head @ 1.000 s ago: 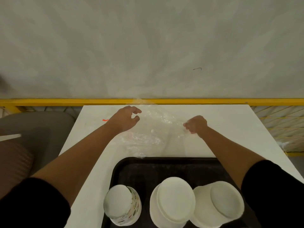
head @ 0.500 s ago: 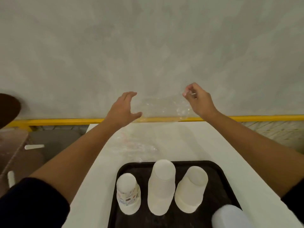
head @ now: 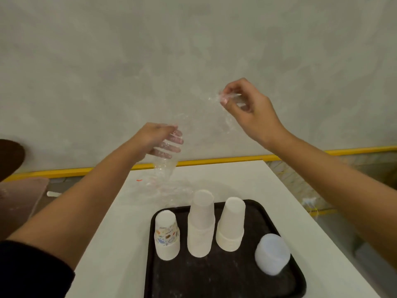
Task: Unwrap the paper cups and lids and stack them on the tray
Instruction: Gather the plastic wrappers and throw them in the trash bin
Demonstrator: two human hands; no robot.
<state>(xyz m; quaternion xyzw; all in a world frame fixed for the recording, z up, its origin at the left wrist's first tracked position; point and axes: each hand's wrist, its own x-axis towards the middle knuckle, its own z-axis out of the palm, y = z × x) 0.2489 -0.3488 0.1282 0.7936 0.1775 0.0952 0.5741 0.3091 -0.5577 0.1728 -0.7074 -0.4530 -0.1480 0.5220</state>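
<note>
- Currently, the right hand (head: 251, 112) is raised above the table, thumb and forefinger pinched shut on one end of the clear plastic wrap (head: 227, 123)
- Remaining right fingers (head: 241, 102) are curled loosely toward the palm
- Left hand (head: 156, 140) is lower and nearer the table, its fingers (head: 171, 147) folded around the other part of the same wrap and visible through the film
- Wrap hangs from the left hand down to the white table (head: 236, 177), where its crumpled lower part lies just beyond the far left corner of the tray
- Black tray (head: 214, 280) rests on the table, below and between the two forearms
- Patterned cup stack (head: 167, 235) stands upside down at the tray's left side
- Tall white cup stack (head: 201, 224) stands upside down just right of it, apart from it
- Shorter white cup stack (head: 231, 224) stands upside down to the right of the tall one
- Stack of translucent lids (head: 272, 253) sits on the tray near its right edge, apart from the cups
- Yellow rail (head: 214, 161) runs behind the table's far edge
</note>
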